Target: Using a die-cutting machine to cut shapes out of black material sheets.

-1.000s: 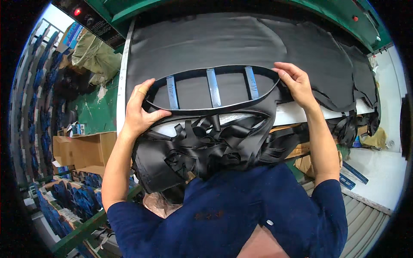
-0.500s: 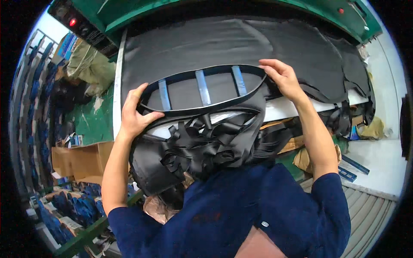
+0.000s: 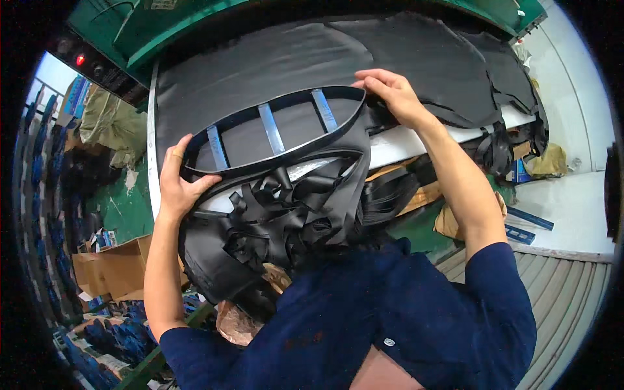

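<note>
A long pointed-oval cutting die, a thin dark metal band with three blue crossbars, lies on a black sheet of leather-like material, close to the sheet's near edge. My left hand grips its left end, thumb along the near side and fingers round the far side. At the other tip, my right hand holds the band between thumb and fingers; the exact contact is partly hidden. Just in front of the die, a tangle of cut black strips hangs over the white table edge.
Green machine housing with a lit red lamp spans the far side. At left stand a cardboard box and racks of blue-edged dies. Blue metal pieces lie at right, beside a yellowish bag.
My view has shifted, so the table scene sits further left and slightly higher. Both hands keep hold of the die, which now appears more tilted, its right end higher.
</note>
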The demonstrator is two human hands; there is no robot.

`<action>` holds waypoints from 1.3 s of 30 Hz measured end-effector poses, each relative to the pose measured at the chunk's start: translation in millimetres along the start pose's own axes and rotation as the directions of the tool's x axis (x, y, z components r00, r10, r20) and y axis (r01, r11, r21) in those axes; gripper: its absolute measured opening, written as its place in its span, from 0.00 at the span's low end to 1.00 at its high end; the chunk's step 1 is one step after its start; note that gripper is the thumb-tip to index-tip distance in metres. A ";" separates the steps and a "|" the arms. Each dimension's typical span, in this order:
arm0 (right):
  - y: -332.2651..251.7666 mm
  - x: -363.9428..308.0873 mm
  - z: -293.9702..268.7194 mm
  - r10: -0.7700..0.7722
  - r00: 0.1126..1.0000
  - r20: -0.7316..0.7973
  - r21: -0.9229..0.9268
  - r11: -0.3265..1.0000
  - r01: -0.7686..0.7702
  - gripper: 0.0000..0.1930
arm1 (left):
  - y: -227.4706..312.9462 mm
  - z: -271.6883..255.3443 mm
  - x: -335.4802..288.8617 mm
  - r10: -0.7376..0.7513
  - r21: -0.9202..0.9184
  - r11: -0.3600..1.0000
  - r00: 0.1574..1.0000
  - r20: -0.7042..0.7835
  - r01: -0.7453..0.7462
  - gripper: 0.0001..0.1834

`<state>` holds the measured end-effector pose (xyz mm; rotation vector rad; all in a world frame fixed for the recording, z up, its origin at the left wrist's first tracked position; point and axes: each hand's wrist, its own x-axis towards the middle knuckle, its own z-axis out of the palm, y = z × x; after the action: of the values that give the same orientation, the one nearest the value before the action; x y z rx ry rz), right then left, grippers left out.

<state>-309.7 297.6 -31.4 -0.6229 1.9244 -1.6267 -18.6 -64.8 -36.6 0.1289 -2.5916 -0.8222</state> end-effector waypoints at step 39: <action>-10.1 -8.1 -6.5 -0.240 0.959 -0.152 0.000 0.970 0.243 0.17 | 8.0 -4.7 -4.2 -0.094 0.122 0.989 0.995 0.045 0.088 0.53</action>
<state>-307.9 306.0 -19.8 -0.7725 2.0002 -1.8886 -12.6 -59.9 -30.1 0.2670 -2.7003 -0.7094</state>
